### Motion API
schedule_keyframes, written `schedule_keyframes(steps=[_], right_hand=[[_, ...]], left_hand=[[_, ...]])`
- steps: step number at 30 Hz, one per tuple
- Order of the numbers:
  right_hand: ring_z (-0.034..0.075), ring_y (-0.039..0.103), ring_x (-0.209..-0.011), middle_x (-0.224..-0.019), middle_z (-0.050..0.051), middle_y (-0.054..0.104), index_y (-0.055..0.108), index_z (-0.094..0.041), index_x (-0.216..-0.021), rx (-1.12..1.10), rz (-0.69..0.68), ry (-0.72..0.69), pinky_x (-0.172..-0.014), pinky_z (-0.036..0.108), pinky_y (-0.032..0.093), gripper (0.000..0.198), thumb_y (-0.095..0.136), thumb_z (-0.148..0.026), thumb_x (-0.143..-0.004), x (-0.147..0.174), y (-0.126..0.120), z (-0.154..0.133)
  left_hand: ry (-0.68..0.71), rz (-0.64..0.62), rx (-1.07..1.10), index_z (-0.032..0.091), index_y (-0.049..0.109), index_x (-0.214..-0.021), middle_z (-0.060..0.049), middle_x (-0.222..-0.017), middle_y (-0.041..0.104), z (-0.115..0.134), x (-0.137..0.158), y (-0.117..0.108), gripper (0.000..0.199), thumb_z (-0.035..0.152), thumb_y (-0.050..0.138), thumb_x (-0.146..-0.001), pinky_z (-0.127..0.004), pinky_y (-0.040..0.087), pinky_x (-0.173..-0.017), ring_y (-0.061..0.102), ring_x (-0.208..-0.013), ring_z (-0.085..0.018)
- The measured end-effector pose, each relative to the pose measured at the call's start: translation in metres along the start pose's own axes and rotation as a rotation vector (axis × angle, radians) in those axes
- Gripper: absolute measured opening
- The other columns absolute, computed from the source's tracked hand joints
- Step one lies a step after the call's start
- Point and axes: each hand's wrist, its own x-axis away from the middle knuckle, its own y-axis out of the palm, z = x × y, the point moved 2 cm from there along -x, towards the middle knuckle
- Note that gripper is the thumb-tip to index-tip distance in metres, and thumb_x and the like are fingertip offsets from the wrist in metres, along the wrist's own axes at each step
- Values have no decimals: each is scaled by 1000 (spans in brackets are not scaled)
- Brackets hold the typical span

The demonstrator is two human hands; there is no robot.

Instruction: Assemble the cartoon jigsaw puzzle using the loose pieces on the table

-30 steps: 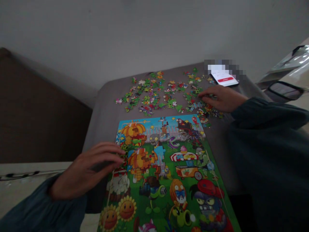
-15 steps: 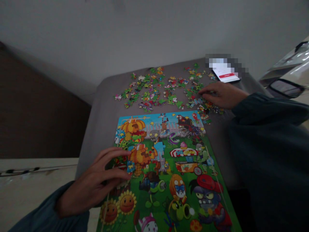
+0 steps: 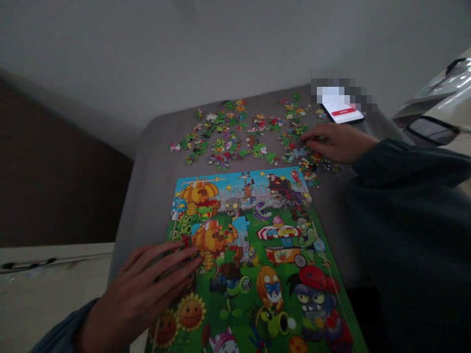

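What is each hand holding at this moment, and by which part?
Nothing is clearly held. The left hand lies flat on the puzzle board. The right hand rests among the loose pieces; whether its fingertips pinch one cannot be told.

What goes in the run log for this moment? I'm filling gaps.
left hand flat on puzzle board | right hand among loose pieces

Puzzle [image 3: 257,255] is looking like printed card, slightly glossy, smooth. Loose pieces [image 3: 235,137] are showing the same glossy print. Table [image 3: 154,162] is looking matt grey, maybe cloth-covered; hard to tell. Sleeve [image 3: 408,196] is matt dark cloth. Phone [image 3: 342,110] screen is glowing, glassy smooth. Wall [image 3: 184,49] is looking matt, plain.
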Motion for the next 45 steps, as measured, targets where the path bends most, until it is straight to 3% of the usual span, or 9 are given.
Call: schedule_keyframes(steps=[4,8,14,19,22,28,34,41,45], right_hand=[[32,72,-103,-120,21,76,72,-8,-128,-4,-16,20,-93,47,55,50,44,-34,-96,1,-2,-2],[33,72,-103,-119,18,76,74,-12,-127,-13,-26,21,-93,47,55,46,46,-33,-96,0,-1,-1],[34,72,-104,-119,19,76,73,-10,-127,-25,-8,44,-94,49,56,47,46,-33,-96,0,0,-2],[30,72,-102,-118,16,77,74,-15,-125,-20,1,30,-93,45,55,44,47,-32,-96,1,0,-1],[29,72,-100,-117,15,78,74,-16,-125,-13,0,23,-91,44,56,43,47,-33,-96,0,0,-1],[31,71,-105,-119,22,75,73,-6,-128,-1,-11,25,-95,46,54,51,45,-34,-96,1,-1,-2],[33,71,-102,-117,16,77,76,-18,-124,-27,1,46,-93,49,54,47,48,-39,-93,0,0,0],[30,71,-102,-119,19,76,73,-12,-128,-11,-18,61,-93,45,54,49,45,-37,-96,2,-2,-4],[32,71,-104,-120,22,75,72,-8,-128,-6,-22,47,-94,47,54,50,45,-35,-96,2,-2,-5]], left_hand=[[9,-21,-19,30,62,-142,3,-132,76,2,5,-1,36,31,47,-109,-35,48,-92,65,-118,-21],[49,-35,-22,31,58,-146,2,-133,75,2,6,2,39,32,50,-108,-35,49,-94,63,-121,-22],[-13,44,-8,30,69,-131,0,-126,77,5,-1,2,31,33,47,-110,-33,50,-92,63,-117,-21],[9,-25,18,30,67,-133,4,-132,74,2,1,3,31,36,49,-109,-33,50,-95,62,-123,-20],[9,7,29,27,67,-132,3,-128,77,3,-1,2,30,33,47,-110,-32,51,-93,65,-117,-18],[-44,95,81,21,68,-124,1,-118,79,8,-12,0,24,32,52,-109,-30,50,-94,67,-109,-15],[-4,60,80,24,71,-122,1,-120,79,3,-5,0,23,29,54,-107,-34,51,-94,68,-111,-18],[76,-4,15,30,68,-131,2,-125,77,-2,2,0,28,28,54,-106,-34,52,-91,66,-115,-19],[-9,15,16,33,68,-130,2,-122,77,-3,3,-2,28,29,55,-105,-34,54,-91,68,-113,-20]])
